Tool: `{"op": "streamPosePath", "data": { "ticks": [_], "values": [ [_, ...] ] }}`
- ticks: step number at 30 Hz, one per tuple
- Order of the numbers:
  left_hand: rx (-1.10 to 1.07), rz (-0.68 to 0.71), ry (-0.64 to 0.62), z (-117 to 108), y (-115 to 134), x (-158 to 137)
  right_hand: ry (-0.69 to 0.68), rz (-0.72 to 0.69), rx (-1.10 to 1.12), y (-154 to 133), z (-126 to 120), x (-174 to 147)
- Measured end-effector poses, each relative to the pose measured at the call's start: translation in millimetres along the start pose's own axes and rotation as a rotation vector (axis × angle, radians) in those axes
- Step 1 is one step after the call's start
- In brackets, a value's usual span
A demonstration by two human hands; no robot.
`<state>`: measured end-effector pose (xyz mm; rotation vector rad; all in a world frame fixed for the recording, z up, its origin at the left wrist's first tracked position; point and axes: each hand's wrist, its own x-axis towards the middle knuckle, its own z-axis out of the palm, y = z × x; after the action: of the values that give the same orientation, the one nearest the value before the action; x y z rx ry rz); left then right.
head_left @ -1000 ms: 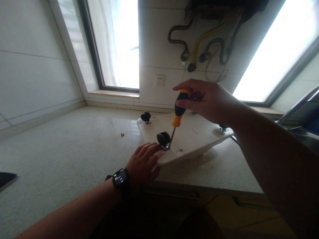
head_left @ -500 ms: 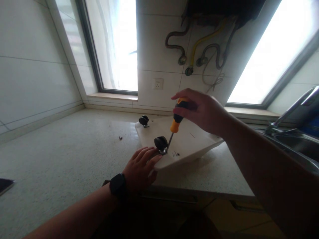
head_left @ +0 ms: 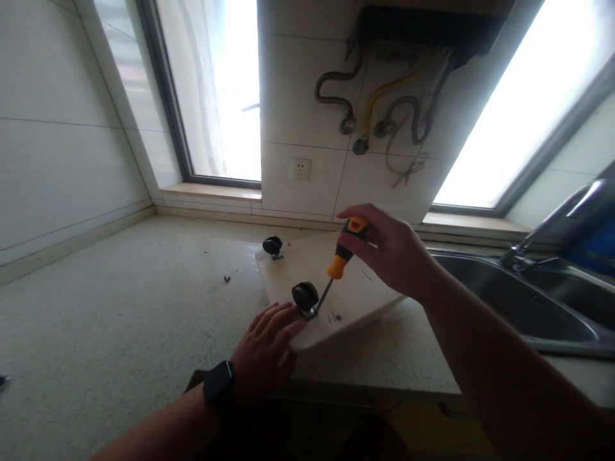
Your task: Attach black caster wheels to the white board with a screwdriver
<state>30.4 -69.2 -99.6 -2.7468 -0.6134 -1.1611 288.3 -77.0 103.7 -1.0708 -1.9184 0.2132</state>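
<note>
Item: screwdriver [head_left: 337, 267], one, orange and dark handle, thin metal shaft. My right grip [head_left: 388, 248] is closed round the handle. The shaft slants down to the metal mounting plate [head_left: 310, 314] of the near caster [head_left: 304, 296]; any screw head there is too small for me to make out. I judge the tool light and stiff, best held by its thick handle; the narrow tip could slip sideways.

Item: white panel [head_left: 353, 301], one, lying on the bench [head_left: 168, 320], casters facing up. It looks like moulded plastic: stiff, fairly light, smooth enough to skid, so best held at the rim or corner.

Item: my left grip [head_left: 263, 342], fingers laid together at the panel's near-left corner, just beside the plate (whether thumb and fingers pinch the rim, I cannot tell). A dark watch [head_left: 219, 382] sits on that wrist.

Item: far caster [head_left: 272, 245], black, standing on the panel's far-left corner.

Item: small dark pieces [head_left: 227, 279], perhaps screws, on the bench left of the panel.

Item: sink [head_left: 504, 288], metal, to the right.
</note>
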Motion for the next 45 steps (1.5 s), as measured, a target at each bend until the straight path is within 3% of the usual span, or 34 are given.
{"op": "streamPosePath", "data": {
  "ticks": [6, 8, 11, 14, 16, 20, 22, 27, 29, 33, 35, 38, 41, 45],
  "values": [
    [-0.045, -0.020, -0.016, 1, -2, -1, -0.173, 0.070, 0.300, 2, -3, -10],
    [-0.077, -0.027, -0.042, 3, -4, -3, -0.104, 0.094, 0.224, -4, -1, -8],
    [-0.106, -0.037, -0.044, 6, -5, -7, 0.041, 0.053, -0.062, -14, 5, -5],
    [-0.136, -0.070, -0.007, 6, -5, -10, 0.022, -0.043, -0.271, -20, 6, -1],
    [-0.171, -0.141, 0.032, 5, -5, -12, -0.107, -0.076, -0.202, -21, 0, 0],
    [-0.242, -0.353, 0.094, 9, -10, -17, -0.359, -0.057, 0.177, -17, -10, 5],
    [-0.286, -0.434, 0.112, 14, -12, -21, -0.329, -0.041, 0.186, -17, -9, 8],
    [-0.418, -0.749, 0.222, 27, -9, -25, -0.067, -0.059, -0.173, -19, 3, 12],
    [-0.604, -0.868, 0.185, 26, -8, -22, -0.100, -0.025, -0.121, -18, 2, 11],
    [-1.082, -0.953, 0.086, 20, -7, -14, -0.307, 0.021, 0.113, -17, -5, 12],
    [-1.249, -0.994, 0.069, 20, -7, -13, -0.282, 0.020, 0.028, -20, -6, 14],
    [-1.469, -1.026, -0.028, 24, -4, -18, -0.108, -0.044, -0.261, -26, 0, 15],
    [-1.572, -0.992, -0.083, 24, 0, -23, -0.067, -0.061, -0.347, -28, 2, 12],
    [-1.528, -0.923, -0.149, 18, 3, -22, -0.308, -0.010, -0.072, -23, -9, 8]
  ]
}}
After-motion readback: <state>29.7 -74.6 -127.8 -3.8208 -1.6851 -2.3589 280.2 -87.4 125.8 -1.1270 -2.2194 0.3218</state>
